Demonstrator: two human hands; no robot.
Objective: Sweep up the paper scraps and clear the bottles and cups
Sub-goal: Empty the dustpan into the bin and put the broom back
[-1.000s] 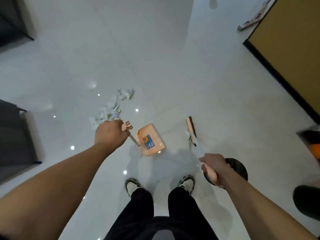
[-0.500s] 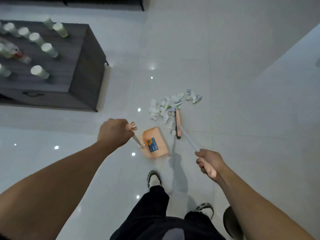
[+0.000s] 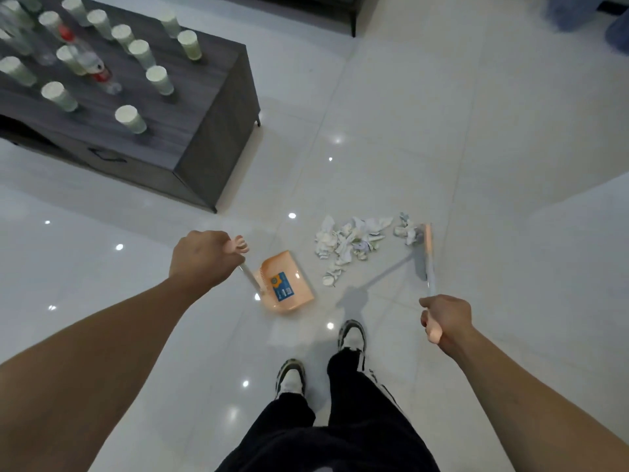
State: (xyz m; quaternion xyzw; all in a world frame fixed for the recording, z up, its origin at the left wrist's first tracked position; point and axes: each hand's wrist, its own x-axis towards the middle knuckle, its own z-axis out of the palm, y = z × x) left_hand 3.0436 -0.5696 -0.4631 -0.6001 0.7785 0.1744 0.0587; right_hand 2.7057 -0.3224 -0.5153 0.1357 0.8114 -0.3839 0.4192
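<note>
Right hand (image 3: 446, 320) grip closed on broom (image 3: 427, 248) handle, left hand (image 3: 204, 258) gripping dustpan (image 3: 284, 284) handle; paper scraps (image 3: 350, 241) lie on floor between both, so sweep leftward in short strokes, pan lip flat.

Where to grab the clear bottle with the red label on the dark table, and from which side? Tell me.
Judging from this view, take the bottle round its clear body above the red label, coming from above and the table's near edge. Paper cups crowd its sides, so a sideways reach would likely knock them.
</note>
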